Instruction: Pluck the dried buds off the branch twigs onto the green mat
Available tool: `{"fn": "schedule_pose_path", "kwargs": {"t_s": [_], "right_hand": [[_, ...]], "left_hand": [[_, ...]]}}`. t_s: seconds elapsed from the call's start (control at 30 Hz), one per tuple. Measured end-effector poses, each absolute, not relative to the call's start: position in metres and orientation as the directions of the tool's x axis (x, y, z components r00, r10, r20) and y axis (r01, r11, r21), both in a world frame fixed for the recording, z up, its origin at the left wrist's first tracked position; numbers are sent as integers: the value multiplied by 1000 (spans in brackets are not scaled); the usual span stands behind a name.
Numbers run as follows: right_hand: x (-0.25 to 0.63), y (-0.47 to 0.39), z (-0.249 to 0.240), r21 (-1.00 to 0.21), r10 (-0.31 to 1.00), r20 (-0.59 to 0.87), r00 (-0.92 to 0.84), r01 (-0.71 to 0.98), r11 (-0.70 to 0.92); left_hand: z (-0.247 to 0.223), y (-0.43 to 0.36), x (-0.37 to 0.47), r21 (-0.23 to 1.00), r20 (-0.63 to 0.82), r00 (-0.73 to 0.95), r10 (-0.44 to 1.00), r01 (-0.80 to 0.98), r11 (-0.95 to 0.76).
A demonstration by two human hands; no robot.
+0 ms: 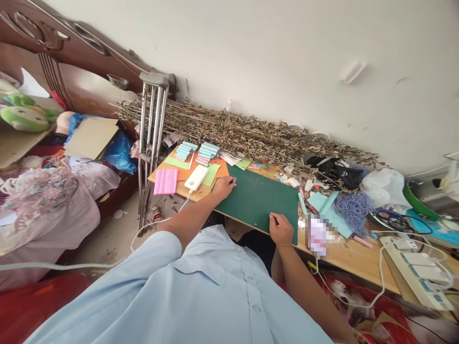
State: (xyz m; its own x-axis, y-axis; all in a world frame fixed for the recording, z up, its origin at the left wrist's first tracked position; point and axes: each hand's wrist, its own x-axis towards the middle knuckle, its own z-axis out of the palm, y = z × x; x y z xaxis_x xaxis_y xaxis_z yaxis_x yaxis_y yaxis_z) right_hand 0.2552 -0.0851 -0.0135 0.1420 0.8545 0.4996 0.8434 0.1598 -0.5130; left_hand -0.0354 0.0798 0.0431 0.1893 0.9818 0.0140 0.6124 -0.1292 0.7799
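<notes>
A dark green mat (256, 196) lies on the wooden table in front of me. Over its left edge is my left hand (224, 188), fingers curled and thumb pressed in; a tiny dark spot shows at the fingertips, too small to name. My right hand (281, 229) rests on the near right part of the mat, its fingers bent closed, and whatever may be in them is hidden. Left of the mat lie a white device with a cable (197, 177), pink folded paper (165, 181), green paper (211, 174) and stacked light-blue paper rolls (208, 149).
Dried plant stalks (229, 126) line the wall behind the table. Metal crutches (152, 114) lean at its left end. Rightward are blue paper (335, 217), purple-blue yarn (353, 209) and a white power strip (416, 272). A white cable (168, 219) crosses near my left arm.
</notes>
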Motion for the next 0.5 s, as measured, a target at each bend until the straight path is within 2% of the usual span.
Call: {"fn": "schedule_pose_path", "kwargs": {"t_s": [0.13,0.37,0.5], "right_hand": [[256,-85,-15,-504,846,519,123,843,187],[255,-84,-16,-488,837,536,109,850,201],[255,-83,-17,-476,825,557,97,851,222]], "left_hand": [[41,80,-37,777,32,204,978,611,-153],[35,74,-46,857,3,198,980,505,-104],[30,79,-53,831,-7,179,984,549,-94]]}}
